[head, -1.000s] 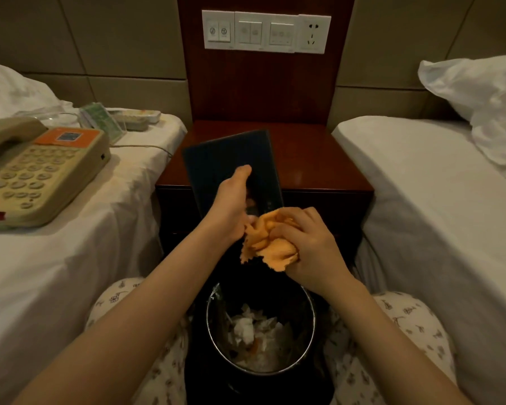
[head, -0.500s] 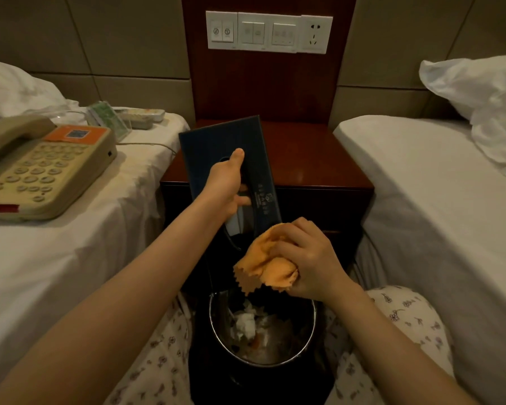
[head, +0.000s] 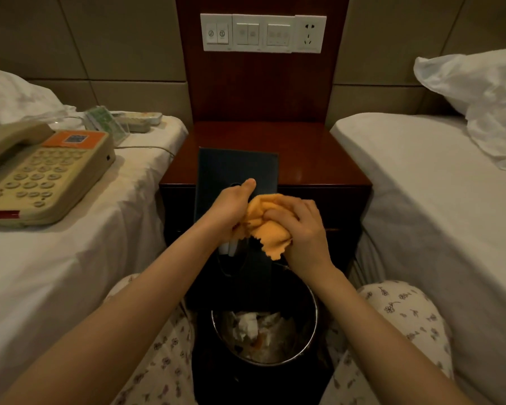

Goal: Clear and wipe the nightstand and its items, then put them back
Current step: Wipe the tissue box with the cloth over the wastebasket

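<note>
My left hand (head: 231, 210) grips a dark blue tissue box (head: 236, 171), holding it upright in front of the dark wood nightstand (head: 313, 159) and above the bin. White tissue shows at the box's slot below my fingers. My right hand (head: 303, 232) is closed on a bunched orange cloth (head: 270, 230), pressed against the lower right part of the box. The nightstand top is bare. A beige telephone (head: 38, 173), a green card stand (head: 105, 122) and a remote control (head: 138, 118) lie on the left bed.
A metal-lined waste bin (head: 311, 337) holding crumpled tissues stands on the floor between my knees. White beds (head: 427, 182) flank the nightstand, with a pillow (head: 479, 92) at the right. A switch and socket panel (head: 263, 33) is on the wood headboard.
The tissue box has come down and turned straighter in my left hand. My right hand has brought the orange cloth up against the box, next to my left hand.
</note>
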Demonstrator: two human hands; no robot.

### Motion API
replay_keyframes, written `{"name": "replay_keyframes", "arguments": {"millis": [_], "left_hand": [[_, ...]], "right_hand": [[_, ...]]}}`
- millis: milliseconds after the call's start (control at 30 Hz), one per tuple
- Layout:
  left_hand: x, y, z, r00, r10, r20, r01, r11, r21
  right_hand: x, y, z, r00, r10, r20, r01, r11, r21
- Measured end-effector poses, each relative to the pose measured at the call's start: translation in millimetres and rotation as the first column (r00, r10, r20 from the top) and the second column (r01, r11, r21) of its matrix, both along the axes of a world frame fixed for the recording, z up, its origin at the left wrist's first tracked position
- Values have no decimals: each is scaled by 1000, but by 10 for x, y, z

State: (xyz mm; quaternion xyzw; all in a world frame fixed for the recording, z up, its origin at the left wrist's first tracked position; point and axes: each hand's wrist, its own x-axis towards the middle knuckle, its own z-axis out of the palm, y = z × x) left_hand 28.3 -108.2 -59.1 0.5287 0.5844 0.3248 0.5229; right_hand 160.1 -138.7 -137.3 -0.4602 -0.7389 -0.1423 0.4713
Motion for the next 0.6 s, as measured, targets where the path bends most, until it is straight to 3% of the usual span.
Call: {"name": "replay_keyframes", "arguments": {"millis": [167, 333, 467, 600], "left_hand": [[19, -119, -72, 981, -178, 73, 180, 984, -18], [17, -110, -108, 979, -168, 111, 168, 986, 14], [0, -91, -110, 978, -206, 16, 204, 974, 102], [52, -62, -102, 928, -279, -246, 315, 942, 120]], "right_hand": [[51, 78, 203, 995, -95, 4, 95, 995, -15], [9, 117, 431, 982, -176, 64, 174, 984, 24], [-28, 188, 717, 943, -167, 288, 152, 986, 74], [13, 176, 1013, 846, -133, 517, 283, 933, -223]]}}
